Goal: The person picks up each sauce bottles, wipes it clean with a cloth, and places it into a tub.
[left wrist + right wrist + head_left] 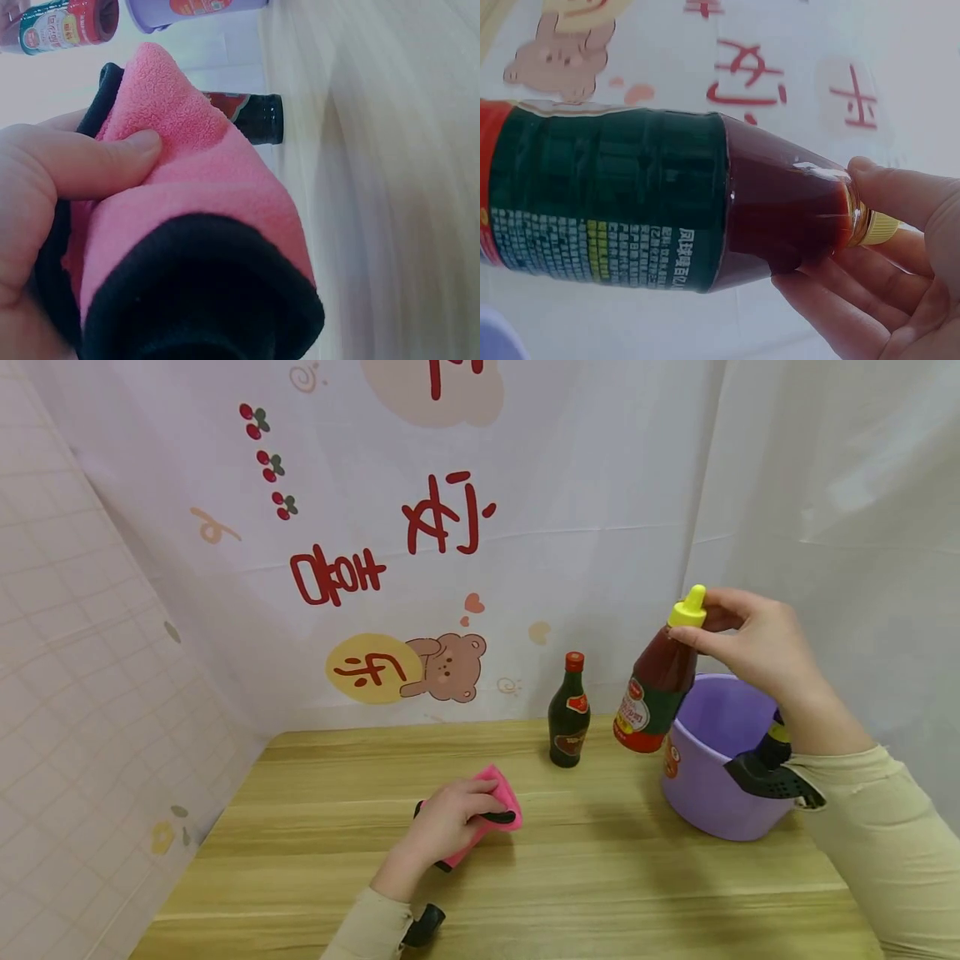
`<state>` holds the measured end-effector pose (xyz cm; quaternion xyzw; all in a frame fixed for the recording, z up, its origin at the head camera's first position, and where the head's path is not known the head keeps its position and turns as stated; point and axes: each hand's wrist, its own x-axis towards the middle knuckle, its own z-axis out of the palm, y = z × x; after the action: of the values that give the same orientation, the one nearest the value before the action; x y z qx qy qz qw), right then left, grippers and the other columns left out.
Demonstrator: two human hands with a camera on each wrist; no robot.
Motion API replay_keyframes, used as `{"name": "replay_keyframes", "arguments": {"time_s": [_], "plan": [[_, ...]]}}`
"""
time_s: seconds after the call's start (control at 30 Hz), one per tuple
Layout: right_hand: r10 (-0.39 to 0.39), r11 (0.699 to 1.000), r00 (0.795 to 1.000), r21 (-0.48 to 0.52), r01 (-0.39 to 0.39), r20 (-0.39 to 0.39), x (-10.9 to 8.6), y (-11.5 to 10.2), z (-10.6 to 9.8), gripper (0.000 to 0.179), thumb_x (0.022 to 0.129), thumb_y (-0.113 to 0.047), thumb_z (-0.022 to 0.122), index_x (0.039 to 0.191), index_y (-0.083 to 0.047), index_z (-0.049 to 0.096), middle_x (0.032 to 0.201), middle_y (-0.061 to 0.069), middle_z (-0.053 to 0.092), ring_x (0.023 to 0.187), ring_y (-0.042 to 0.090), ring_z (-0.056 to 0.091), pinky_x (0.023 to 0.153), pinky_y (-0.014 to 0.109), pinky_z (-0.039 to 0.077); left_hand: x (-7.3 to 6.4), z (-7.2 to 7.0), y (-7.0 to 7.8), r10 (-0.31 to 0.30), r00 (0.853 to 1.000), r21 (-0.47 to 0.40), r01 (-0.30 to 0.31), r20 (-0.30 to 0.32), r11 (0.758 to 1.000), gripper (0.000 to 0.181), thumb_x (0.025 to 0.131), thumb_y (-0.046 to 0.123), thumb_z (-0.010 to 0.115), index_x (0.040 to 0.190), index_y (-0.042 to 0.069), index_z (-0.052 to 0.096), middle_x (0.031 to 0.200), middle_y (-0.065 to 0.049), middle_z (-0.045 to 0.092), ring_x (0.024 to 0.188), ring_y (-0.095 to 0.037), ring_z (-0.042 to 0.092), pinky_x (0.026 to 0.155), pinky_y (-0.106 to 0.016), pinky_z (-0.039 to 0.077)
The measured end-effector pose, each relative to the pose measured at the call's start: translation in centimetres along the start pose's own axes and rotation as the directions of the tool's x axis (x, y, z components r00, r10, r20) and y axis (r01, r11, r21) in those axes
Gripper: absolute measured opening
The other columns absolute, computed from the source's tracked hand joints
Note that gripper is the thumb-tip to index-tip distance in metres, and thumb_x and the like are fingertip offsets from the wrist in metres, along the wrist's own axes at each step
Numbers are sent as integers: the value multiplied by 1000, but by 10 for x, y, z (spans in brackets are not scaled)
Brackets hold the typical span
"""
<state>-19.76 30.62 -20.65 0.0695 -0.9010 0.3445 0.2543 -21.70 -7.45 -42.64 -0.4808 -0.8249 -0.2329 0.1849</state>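
My right hand (757,639) grips a sauce bottle (657,689) by its neck, just under the yellow cap (688,607). The bottle is tilted and held up in the air, left of a purple bucket (712,768). In the right wrist view its dark red contents and green label (615,195) show large, with thumb and fingers around the neck. My left hand (450,818) pinches a folded pink cloth (506,793) with black edging, low over the table. The left wrist view shows the thumb pressed on the cloth's fuzzy side (172,112).
A dark green bottle (568,722) with a red cap stands upright on the wooden table (360,777) near the back wall, between cloth and bucket. A decorated white sheet (585,468) hangs behind the table, and a patterned wall (82,693) is at the left.
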Motion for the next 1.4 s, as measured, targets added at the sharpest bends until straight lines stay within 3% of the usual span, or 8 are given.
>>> {"name": "replay_keyframes", "arguments": {"time_s": [0.13,0.3,0.6,0.8,0.9,1.0,1.13,1.4], "plan": [[6,1000,1000,-6,-6,-26,7,11,-16,53,84,-34,80,122,0,65,79,-25,62,75,-11,56,69,11,40,2,4,2,15,1000,-3,-15,2,1000,27,77,-1,80,99,14,78,112,-8,71,113,-25,65,98,-38,50],[47,999,998,22,-46,-36,16,25,-32,55,85,-29,79,123,5,61,75,-28,59,70,-12,57,61,6,44,5,8,4,23,1000,-10,-23,10,1000,27,79,1,80,101,15,78,114,-8,71,114,-23,64,100,-37,49],[109,990,994,-84,-110,-16,28,49,-45,57,87,-38,76,122,4,61,73,-30,56,64,-13,54,54,11,45,11,15,9,49,999,10,-49,-14,999,22,79,7,83,99,15,78,113,-7,71,113,-22,64,99,-36,49],[131,981,991,-144,-132,-11,31,68,-47,58,87,-40,75,120,5,61,80,-4,69,65,-8,53,52,14,45,12,19,12,35,999,-5,-35,5,999,22,80,7,82,99,16,78,114,-7,71,114,-21,64,99,-36,49],[111,967,994,-230,-108,0,30,77,-43,56,88,-44,73,115,5,63,91,20,70,79,14,59,57,24,44,13,20,14,35,999,-8,-35,24,999,24,80,5,81,101,17,78,114,-6,71,116,-21,63,99,-35,49],[96,953,995,-290,-82,36,29,87,-36,55,89,-45,71,109,6,62,97,29,66,90,39,58,64,38,42,14,20,15,41,999,-12,-40,34,999,24,81,5,80,101,17,78,113,-5,71,116,-21,63,100,-34,49],[90,940,991,-338,-51,102,27,100,-25,53,89,-43,71,104,6,59,96,29,65,90,44,58,67,46,40,14,19,17,36,999,-17,-35,38,999,20,81,8,81,99,16,78,113,-5,71,116,-21,63,101,-33,48],[122,928,964,-371,-27,236,32,117,-11,51,83,-36,78,102,6,59,87,20,64,82,37,56,64,39,41,13,21,18,32,997,-14,-31,63,999,26,82,5,79,104,18,78,114,-3,71,119,-20,61,103,-35,46]]}}
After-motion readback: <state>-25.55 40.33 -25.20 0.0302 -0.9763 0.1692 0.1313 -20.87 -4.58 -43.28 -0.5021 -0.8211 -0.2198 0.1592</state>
